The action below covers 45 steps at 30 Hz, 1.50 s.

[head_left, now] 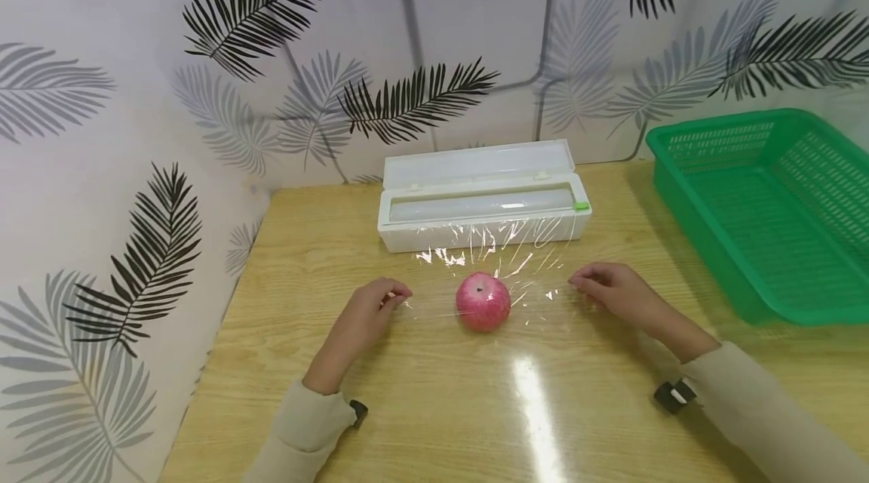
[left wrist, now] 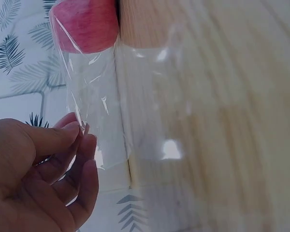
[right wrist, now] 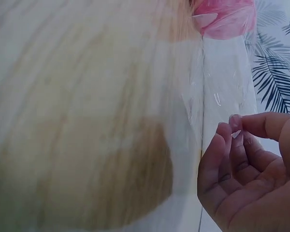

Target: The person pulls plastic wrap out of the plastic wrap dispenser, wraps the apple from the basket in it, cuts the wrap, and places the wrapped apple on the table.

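A sheet of clear plastic wrap (head_left: 536,279) stretches from the front of a white dispenser box (head_left: 475,234) towards me. My left hand (head_left: 370,309) pinches one corner of the wrap between thumb and fingers, left of a red apple (head_left: 483,303). On the apple's other side, my right hand (head_left: 621,294) pinches the opposite corner. The film overlaps the apple in the head view. Both wrist views show the pinched film (left wrist: 106,96) running from the fingertips up to the apple. The box's lid (head_left: 478,164) stands raised, with a film roll (head_left: 482,205) inside.
A green plastic basket (head_left: 720,241) stands at the right on the wooden table (head_left: 407,407). Behind the box rises a wall (head_left: 468,38) with a leaf pattern. A small green piece (head_left: 581,206) sits at the box's right end.
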{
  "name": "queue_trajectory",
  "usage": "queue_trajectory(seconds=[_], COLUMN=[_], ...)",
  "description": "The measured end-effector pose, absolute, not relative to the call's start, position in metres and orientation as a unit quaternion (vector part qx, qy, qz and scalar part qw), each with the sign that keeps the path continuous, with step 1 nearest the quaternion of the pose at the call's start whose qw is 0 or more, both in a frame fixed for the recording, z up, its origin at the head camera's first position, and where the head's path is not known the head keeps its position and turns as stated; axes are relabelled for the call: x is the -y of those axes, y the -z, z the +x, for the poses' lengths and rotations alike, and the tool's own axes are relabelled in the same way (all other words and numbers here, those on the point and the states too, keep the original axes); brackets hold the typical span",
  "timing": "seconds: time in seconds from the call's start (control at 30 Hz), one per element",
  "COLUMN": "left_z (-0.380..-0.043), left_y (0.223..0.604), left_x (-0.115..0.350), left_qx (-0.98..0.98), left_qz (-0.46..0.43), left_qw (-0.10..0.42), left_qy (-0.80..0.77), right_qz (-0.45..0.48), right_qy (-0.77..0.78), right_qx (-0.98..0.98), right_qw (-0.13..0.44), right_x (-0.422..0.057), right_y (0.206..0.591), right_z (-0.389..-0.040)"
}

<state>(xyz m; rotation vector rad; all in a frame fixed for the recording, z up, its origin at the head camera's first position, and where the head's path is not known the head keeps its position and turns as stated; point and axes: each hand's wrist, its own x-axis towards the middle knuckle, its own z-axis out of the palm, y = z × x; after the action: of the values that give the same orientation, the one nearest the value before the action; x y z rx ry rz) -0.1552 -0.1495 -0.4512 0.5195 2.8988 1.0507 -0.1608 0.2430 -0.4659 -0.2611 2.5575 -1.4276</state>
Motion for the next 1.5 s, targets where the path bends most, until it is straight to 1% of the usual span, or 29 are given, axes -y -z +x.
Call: queue_trajectory(seconds=[0.17, 0.4, 0.53, 0.73, 0.83, 1.0, 1.07, 1.13, 1.27, 1.5], left_z=[-0.154, -0.15, -0.147, -0.143, -0.139, -0.124, -0.118, -0.113, -0.11, -0.11], left_y=[0.454, 0.458, 0.457, 0.454, 0.452, 0.438, 0.432, 0.429, 0.432, 0.445], left_x=[0.148, 0.148, 0.147, 0.146, 0.145, 0.132, 0.124, 0.116, 0.102, 0.09], left_qx=[-0.933, -0.929, -0.927, -0.94, -0.947, -0.932, -0.92, -0.909, -0.9, -0.903], left_qz=[0.165, 0.176, 0.191, 0.213, 0.218, 0.264, 0.293, 0.32, 0.356, 0.364], left_qw=[0.024, 0.075, 0.082, 0.047, 0.015, -0.07, -0.097, -0.112, -0.118, -0.09], left_qy=[-0.318, -0.316, -0.311, -0.262, -0.238, -0.24, -0.243, -0.242, -0.22, -0.208], right_qz=[-0.113, -0.136, -0.142, -0.136, -0.145, -0.211, -0.252, -0.288, -0.349, -0.399], right_qy=[0.438, 0.396, 0.391, 0.385, 0.373, 0.372, 0.37, 0.356, 0.31, 0.254], right_qx=[-0.89, -0.907, -0.909, -0.913, -0.916, -0.899, -0.888, -0.882, -0.876, -0.866], right_qw=[0.065, 0.038, 0.024, 0.0, -0.032, -0.094, -0.105, -0.108, -0.117, -0.16], right_x=[-0.236, -0.225, -0.223, -0.224, -0.221, -0.206, -0.198, -0.189, -0.173, -0.154], right_y=[0.465, 0.464, 0.464, 0.462, 0.457, 0.442, 0.437, 0.434, 0.435, 0.448], right_z=[-0.162, -0.164, -0.164, -0.158, -0.151, -0.135, -0.128, -0.122, -0.117, -0.119])
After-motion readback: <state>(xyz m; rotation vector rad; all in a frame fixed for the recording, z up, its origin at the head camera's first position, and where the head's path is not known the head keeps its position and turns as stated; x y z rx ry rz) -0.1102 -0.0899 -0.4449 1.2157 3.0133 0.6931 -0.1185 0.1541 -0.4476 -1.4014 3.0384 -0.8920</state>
